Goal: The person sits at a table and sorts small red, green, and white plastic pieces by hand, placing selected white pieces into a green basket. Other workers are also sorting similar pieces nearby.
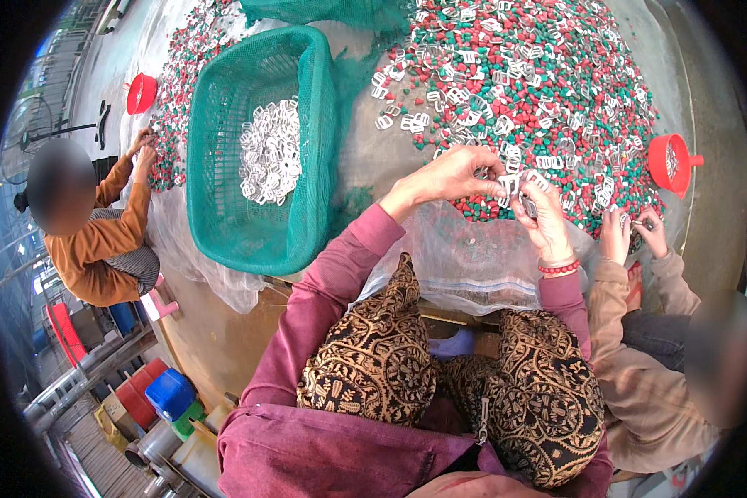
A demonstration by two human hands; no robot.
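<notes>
- White buckle [508, 184], head view: pinched between left grip [455, 174] and right grip [546, 217] fingertips.
- Small, it could slip from a loose pinch into the mixed heap [548, 108] beneath.
- Left sleeve [317, 303] could jostle the basket [232, 242], left of both grips.

Tan floor [212, 340], small pink stool [166, 310] at left, grey metal pipes [154, 443] at lower left.

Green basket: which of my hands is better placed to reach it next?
Probably your left hand: it is nearer the green basket, while your right hand is farther right. Both are at small white pieces.
</notes>
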